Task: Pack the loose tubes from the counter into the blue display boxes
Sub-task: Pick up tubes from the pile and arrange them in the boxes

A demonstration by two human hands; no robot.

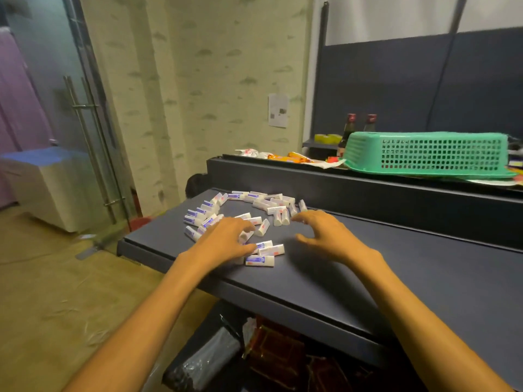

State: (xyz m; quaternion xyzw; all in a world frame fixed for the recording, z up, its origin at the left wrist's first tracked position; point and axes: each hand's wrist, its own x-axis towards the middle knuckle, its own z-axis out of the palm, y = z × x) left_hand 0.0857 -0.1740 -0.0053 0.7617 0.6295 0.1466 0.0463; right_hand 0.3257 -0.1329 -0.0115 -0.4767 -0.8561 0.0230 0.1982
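Gathering step: left hand [226,236] rests relaxed fingers on small white plastic tubes [260,203] scattered across the dark surface [396,273]; right hand [325,236] hovers, fingers released. Next: grasp several; no blue boxes visible.

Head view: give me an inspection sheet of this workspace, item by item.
Surface: dark counter, raised ledge behind.
Job's things: loose tubes scattered on the counter; blue boxes: nothing seen.
Clutter: upturned green basket, wrappers, two bottles on or behind the ledge.
Grips: left hand rests on tubes; right hand spread, empty.
Cables: one dark cable along the back panel.
Surroundings: glass door, papered wall.
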